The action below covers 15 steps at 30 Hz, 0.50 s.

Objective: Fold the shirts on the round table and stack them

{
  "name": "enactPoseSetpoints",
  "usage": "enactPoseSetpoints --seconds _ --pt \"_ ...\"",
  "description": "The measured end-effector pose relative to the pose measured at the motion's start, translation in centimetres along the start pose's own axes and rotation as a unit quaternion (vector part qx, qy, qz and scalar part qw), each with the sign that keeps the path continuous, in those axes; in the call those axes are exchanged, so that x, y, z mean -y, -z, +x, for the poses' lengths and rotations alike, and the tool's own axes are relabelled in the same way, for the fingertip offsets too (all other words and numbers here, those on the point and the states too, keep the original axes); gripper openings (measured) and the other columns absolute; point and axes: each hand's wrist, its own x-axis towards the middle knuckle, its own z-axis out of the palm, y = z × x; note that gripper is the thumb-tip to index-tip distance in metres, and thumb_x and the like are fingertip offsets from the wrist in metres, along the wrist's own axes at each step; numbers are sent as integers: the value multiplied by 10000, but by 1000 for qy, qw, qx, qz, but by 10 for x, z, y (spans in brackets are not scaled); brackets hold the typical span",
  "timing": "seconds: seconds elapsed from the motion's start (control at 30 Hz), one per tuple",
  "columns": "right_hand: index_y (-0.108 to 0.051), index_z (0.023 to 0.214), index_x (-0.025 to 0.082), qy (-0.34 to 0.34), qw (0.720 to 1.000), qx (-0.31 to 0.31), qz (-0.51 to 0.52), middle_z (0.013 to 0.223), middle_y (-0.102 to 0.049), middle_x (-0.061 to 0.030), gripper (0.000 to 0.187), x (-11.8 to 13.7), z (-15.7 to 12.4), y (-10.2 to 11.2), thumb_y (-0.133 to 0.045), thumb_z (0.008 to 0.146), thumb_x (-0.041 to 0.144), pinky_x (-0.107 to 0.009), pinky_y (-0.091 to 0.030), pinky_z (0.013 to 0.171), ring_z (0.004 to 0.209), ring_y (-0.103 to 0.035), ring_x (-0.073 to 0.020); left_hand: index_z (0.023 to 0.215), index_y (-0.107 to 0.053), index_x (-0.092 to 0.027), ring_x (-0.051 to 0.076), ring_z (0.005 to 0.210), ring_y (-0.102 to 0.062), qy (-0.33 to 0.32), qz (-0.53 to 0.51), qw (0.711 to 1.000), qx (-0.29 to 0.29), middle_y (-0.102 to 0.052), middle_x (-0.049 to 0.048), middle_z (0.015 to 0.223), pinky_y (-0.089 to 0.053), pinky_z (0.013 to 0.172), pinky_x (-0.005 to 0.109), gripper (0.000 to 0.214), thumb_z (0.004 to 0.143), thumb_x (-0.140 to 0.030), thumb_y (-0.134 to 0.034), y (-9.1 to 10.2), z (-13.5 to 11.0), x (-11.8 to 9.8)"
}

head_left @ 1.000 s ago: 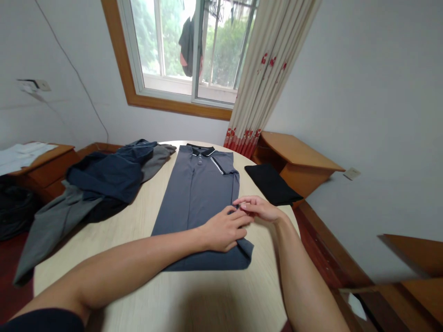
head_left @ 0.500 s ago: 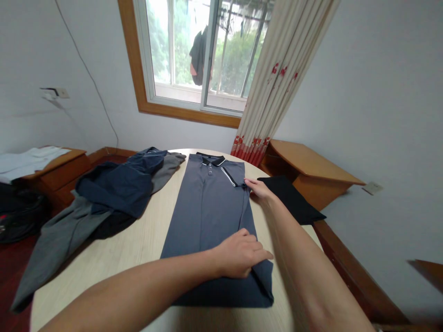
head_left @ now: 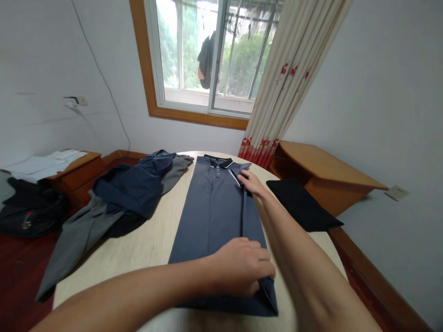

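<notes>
A grey-blue polo shirt [head_left: 224, 212] lies lengthwise on the pale table [head_left: 138, 258], its black, white-edged collar at the far end. Both sides are folded inward, and a black-and-white sleeve trim lies across the chest. Near the hem, my left hand [head_left: 244, 265] is closed on the shirt's right folded edge, its fingertips partly hidden. Farther up, by the sleeve, my right hand [head_left: 252, 182] pinches the same side of the shirt. Under my left hand the fold stands slightly open at the near right corner.
Dark blue and grey clothes [head_left: 128, 189] are heaped on the table's left side. A folded black garment [head_left: 301, 203] lies at the right edge, by a wooden cabinet [head_left: 328, 166]. A black bag [head_left: 34, 212] is on the far left; a curtain [head_left: 287, 83] hangs by the window.
The right side of the shirt has been drawn inward, making a straighter fold. My right hand has moved in towards the sleeve trim. The view has shifted slightly left.
</notes>
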Motion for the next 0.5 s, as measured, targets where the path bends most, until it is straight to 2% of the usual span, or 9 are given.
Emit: enactPoseSetpoints --seconds 0.13,0.27,0.37,0.5 --pt "-584 1378 145 42 997 52 -38 1516 -486 -123 503 24 2 -22 -567 928 370 -396 -283 1201 1419 -430 -260 982 -642 -214 189 847 -600 28 -17 999 6 -697 5 971 -430 681 331 158 828 -220 -672 0 -29 -4" --pt "-571 1402 142 38 993 102 -45 1475 -532 -137 538 27 5 -38 -533 954 437 -384 -323 1171 1379 -482 -268 966 -648 -225 180 850 -615 64 -42 997 18 -708 -7 969 -433 684 309 160 841 -293 -721 -13 -51 -2" --pt "-584 1391 177 16 997 57 -51 1460 -554 -106 500 16 17 -38 -439 993 442 -370 -341 1154 1376 -486 -247 916 -662 -228 169 835 -614 58 -59 996 15 -710 -21 935 -416 657 307 191 839 -377 -754 -25 -59 1" --pt "-580 1388 220 -49 996 6 -75 1440 -575 -83 510 -5 42 -33 -363 1005 476 -394 -363 1130 1360 -497 -254 847 -653 -233 156 816 -594 12 -60 998 4 -704 -37 889 -386 631 322 170 868 -381 -733 -37 -64 5"
